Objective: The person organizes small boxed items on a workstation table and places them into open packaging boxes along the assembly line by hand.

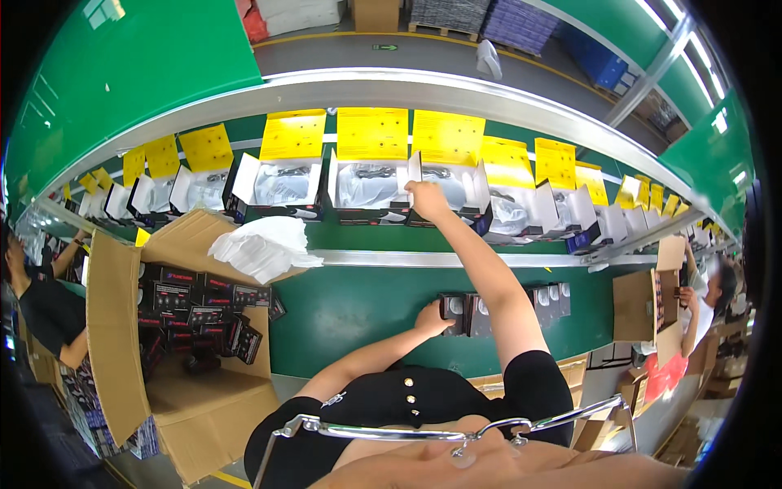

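Note:
My right hand (428, 200) reaches across to the row of opened boxes, its fingers closed at the white side flap (415, 169) of one box. That open box (444, 189) has a yellow lid panel (448, 137) standing up behind it and a bagged item inside. Left of it stands another open box (371, 213) with a grey item in clear plastic. Lower down, my left hand (432, 319) is closed around the left end of a short row of small black boxes (454, 310). More small dark boxes (552, 301) stand to the right on the green table.
A large open carton (118, 342) with several small black boxes (173, 295) stands at left, crumpled white plastic (265, 247) over its far flap. A metal rail (391, 259) runs below the box row. Another carton (634, 306) and a person (707, 297) are at right; another person (49, 301) works at left.

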`<state>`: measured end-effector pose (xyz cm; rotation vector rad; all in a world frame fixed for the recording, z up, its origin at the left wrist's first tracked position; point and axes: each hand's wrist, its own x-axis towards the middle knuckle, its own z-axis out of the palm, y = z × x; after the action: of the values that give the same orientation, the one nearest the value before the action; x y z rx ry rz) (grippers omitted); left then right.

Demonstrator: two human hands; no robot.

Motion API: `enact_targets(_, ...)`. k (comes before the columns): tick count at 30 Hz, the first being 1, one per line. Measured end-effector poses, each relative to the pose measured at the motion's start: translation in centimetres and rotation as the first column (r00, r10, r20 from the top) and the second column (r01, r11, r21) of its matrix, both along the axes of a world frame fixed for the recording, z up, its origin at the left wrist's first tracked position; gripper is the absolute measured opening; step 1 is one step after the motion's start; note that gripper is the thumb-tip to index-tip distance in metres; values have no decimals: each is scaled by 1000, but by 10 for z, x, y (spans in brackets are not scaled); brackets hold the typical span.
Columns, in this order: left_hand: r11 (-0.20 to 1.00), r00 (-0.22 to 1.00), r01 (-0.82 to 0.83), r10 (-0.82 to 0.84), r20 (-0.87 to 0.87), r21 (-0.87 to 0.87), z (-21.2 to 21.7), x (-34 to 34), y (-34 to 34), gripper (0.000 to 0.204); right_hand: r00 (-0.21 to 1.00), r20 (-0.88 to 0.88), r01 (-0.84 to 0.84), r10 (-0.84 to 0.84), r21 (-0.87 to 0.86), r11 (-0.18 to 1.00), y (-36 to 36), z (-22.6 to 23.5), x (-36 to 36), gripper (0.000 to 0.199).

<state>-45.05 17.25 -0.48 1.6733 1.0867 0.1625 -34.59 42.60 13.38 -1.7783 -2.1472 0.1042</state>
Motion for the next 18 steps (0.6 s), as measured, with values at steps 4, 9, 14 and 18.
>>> enact_targets(4,996,996,-69,72,54,-52,-2,0,-12,69,954,252,-187,163,77,979,12,23,-8,16)
enact_targets(9,987,986,-83,102,130,-139,16,-6,-30,57,864,408,-209,295,-241,948,30,-1,-2,12)
enact_targets(14,957,944,-43,133,302,-287,13,-15,-40,46,763,197,-305,616,-730,611,42,8,9,32)
enact_targets(18,933,885,-12,177,431,-360,19,-26,-53,38,879,-62,-324,474,-806,495,30,18,30,44)
